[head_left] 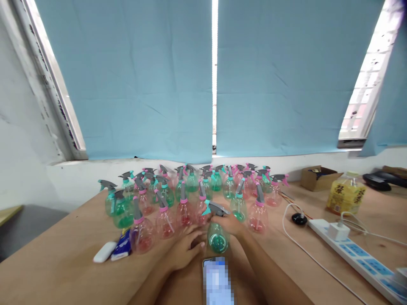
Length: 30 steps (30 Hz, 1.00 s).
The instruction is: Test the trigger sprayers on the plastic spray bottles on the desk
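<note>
In the head view, my right hand (pixel 229 223) is wrapped round the neck of a green spray bottle (pixel 218 239). The bottle is tilted, its base facing me and its grey and teal trigger head pointing left. My left hand (pixel 187 248) is just left of that bottle, fingers apart and loosely bent, with nothing seen in it. Beyond both hands stand several pink and green spray bottles, among them a pink spray bottle (pixel 165 221) close past the left hand and another pink spray bottle (pixel 258 217) to the right. A phone (pixel 218 281) lies below the held bottle.
On the left are a white case (pixel 104 252) and a blue packet (pixel 122 245). A power strip (pixel 359 256) with a white cable, a black round object (pixel 299 218), a yellow-labelled jug (pixel 346 195) and a cardboard box (pixel 318 178) occupy the right.
</note>
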Each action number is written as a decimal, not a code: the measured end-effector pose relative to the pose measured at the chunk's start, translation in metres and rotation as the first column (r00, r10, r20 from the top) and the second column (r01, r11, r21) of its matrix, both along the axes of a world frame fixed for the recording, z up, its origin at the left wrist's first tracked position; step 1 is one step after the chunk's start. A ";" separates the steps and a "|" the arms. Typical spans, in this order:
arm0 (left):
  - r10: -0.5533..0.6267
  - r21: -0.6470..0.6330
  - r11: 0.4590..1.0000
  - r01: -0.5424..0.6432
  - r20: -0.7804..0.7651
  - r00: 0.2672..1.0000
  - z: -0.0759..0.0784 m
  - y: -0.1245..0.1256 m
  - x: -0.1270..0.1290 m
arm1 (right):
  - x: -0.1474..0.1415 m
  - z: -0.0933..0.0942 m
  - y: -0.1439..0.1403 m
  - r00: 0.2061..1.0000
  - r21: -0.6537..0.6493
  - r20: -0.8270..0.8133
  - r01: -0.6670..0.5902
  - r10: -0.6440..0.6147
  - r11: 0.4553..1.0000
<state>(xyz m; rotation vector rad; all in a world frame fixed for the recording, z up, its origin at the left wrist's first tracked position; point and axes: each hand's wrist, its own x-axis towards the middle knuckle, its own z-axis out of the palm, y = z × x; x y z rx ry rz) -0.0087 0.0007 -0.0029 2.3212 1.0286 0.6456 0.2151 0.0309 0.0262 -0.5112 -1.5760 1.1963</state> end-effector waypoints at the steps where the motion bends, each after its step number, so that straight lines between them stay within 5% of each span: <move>1: 0.005 -0.001 1.000 -0.005 0.028 1.000 0.001 -0.001 0.000 | -0.004 0.002 -0.001 1.000 -0.012 -0.021 -0.020 0.019 1.000; 6: 0.035 -0.087 0.996 -0.020 0.169 0.985 0.003 0.002 0.000 | -0.017 0.012 -0.005 0.994 -0.048 -0.101 -0.046 0.041 0.998; 13: 0.188 -0.318 0.946 -0.064 0.377 0.907 -0.011 0.021 -0.008 | -0.011 0.012 -0.004 1.000 0.011 0.004 -0.028 0.028 1.000; 30: 0.201 -0.355 0.933 -0.054 0.393 0.897 -0.009 0.020 -0.010 | -0.012 0.011 -0.005 0.998 0.012 -0.008 -0.061 0.062 0.998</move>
